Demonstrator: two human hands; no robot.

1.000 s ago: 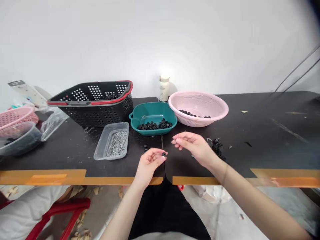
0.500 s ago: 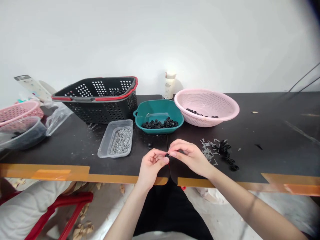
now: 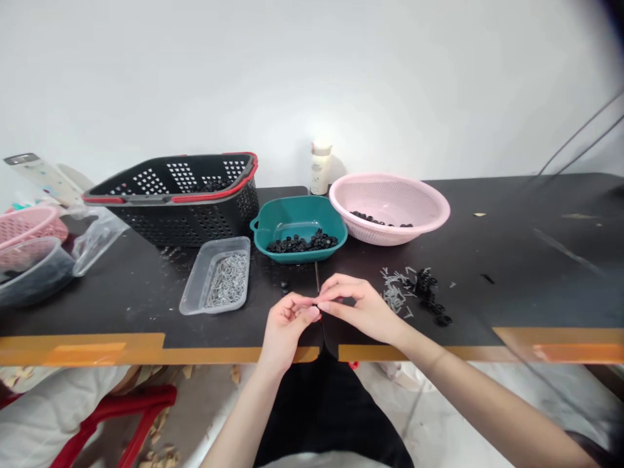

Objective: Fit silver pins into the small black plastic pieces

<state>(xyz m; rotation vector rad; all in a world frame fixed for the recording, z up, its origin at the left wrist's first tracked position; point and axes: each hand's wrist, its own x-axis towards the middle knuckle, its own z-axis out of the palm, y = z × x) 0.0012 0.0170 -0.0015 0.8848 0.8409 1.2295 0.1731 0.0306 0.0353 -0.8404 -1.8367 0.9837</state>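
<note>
My left hand is closed in a pinch at the table's front edge, with a small black round part between thumb and forefinger, mostly covered by the fingertips. Against it, the thumb and forefinger of my right hand pinch together; whatever they hold is too small to make out. Just behind my left hand lie loose black parts. To the right of my right hand are a scatter of thin metal pins and a pile of black round parts.
A see-through tub holds metal pins. Behind stand a black basket, a teal basin, a pink colander and a white bottle. Orange tape runs along the front edge. At lower left a person's leg shows beside a red stool.
The view has turned slightly, so most things sit further left. Both hands stay together at the black part, which is now more covered by the fingertips.
</note>
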